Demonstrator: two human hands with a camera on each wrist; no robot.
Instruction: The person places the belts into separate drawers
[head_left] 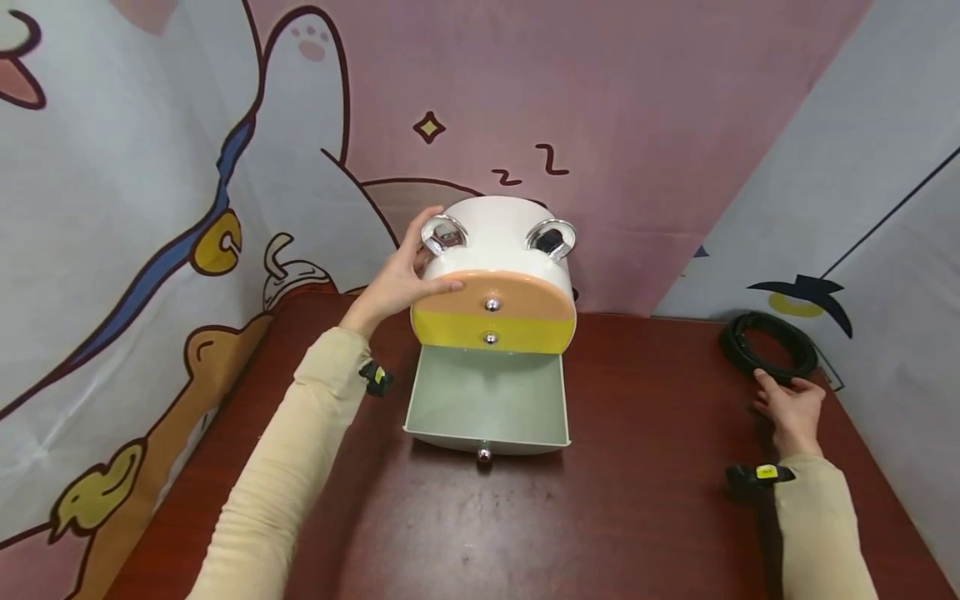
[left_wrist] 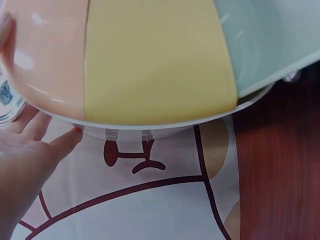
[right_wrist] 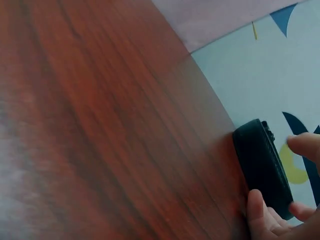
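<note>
A white drawer box (head_left: 498,229) with chrome-ringed eyes stands on the table, its orange (head_left: 525,292) and yellow (head_left: 450,329) drawers closed. Its pale green bottom drawer (head_left: 491,392) is pulled out, with nothing visible inside. My left hand (head_left: 401,279) grips the box's upper left side, thumb on the front edge and fingers round the side; in the left wrist view the hand (left_wrist: 30,165) lies at the rim. At the far right lies a rolled black band (right_wrist: 260,165), apparently a belt. My right hand (head_left: 793,412) is at its near edge, fingers spread around it; contact is hard to tell.
The reddish-brown wooden table (head_left: 637,500) meets a printed cartoon cloth (head_left: 600,100) behind and at both sides. The black roll lies close to the cloth at the table's right edge. The open drawer's round knob (head_left: 484,455) sticks out toward me.
</note>
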